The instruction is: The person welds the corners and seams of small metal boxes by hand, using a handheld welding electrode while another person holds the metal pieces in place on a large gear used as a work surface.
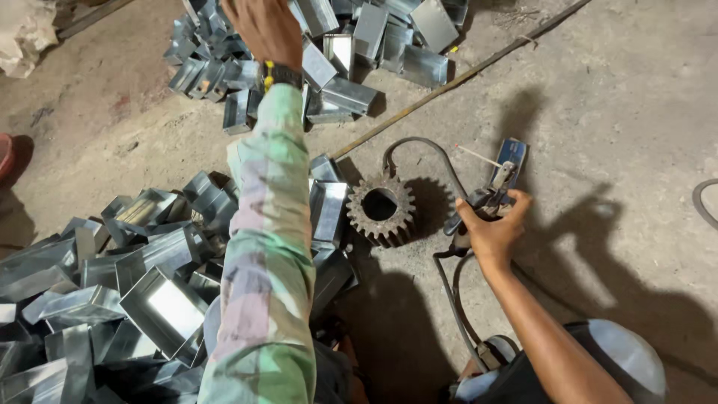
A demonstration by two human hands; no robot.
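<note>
My left hand (262,30) reaches far forward over a pile of shiny folded sheet-metal boxes (351,45). It wears a wristwatch (282,75) and a plaid sleeve, and its fingers are hidden from here. My right hand (493,228) is closed around a welding electrode holder (505,176) low over the concrete floor. A thin rod (479,156) sticks out of the holder to the left. A rusty toothed gear (380,208) lies flat just left of that hand, and a black cable (419,146) loops over it.
A second heap of metal boxes (149,277) fills the lower left, next to my left arm. A long thin bar (464,75) lies diagonally on the floor. A white sack (26,30) sits top left, and another cable (703,202) curves in at the right edge.
</note>
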